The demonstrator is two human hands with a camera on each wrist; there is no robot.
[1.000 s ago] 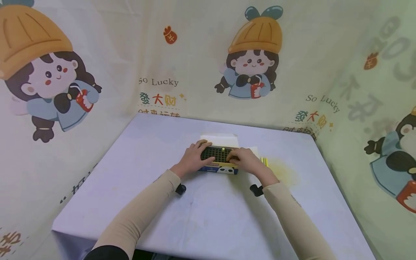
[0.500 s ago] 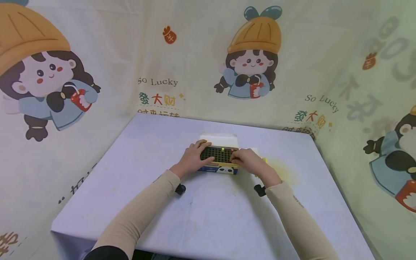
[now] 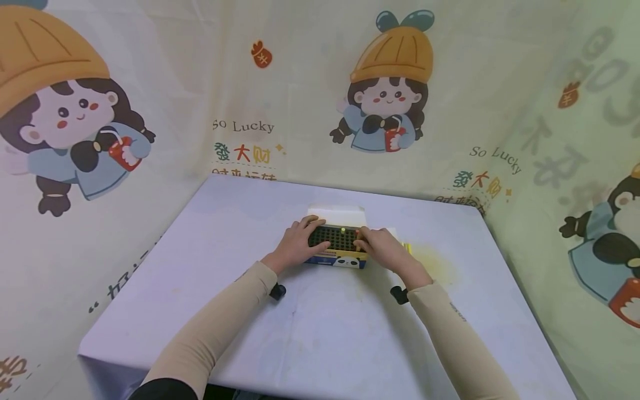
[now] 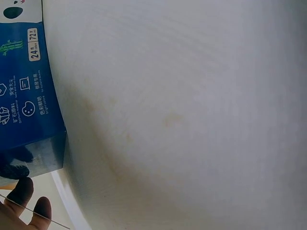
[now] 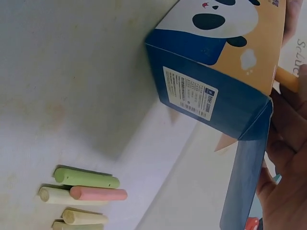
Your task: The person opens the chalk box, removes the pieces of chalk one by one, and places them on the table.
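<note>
A blue and yellow chalk box [image 3: 345, 261] with a panda print lies on the table, its lid flap [image 3: 340, 214] folded back. Inside is a dark grid of holes [image 3: 330, 238], where a yellow-green chalk stick [image 3: 343, 230] stands. My left hand [image 3: 294, 245] holds the box's left end, thumb along the front, fingers at the back; in the left wrist view its fingertips [image 4: 21, 191] touch the box end. At the right end my right hand [image 3: 385, 250] pinches an orange chalk stick [image 5: 288, 79] over the grid. A reddish tip [image 3: 357, 233] shows beside those fingers.
Beside the box's right end lie loose chalk sticks: green [image 5: 86, 178], pink [image 5: 98, 193], white [image 5: 53, 195] and cream [image 5: 85, 217]. Yellow sticks [image 3: 407, 248] show past my right hand. A white cloth covers the table [image 3: 320, 333]; a printed curtain [image 3: 300, 100] stands behind.
My right hand has shifted slightly right along the grid to the box's right end, and an orange chalk stick now shows at its fingertips. The left hand and box have stayed put.
</note>
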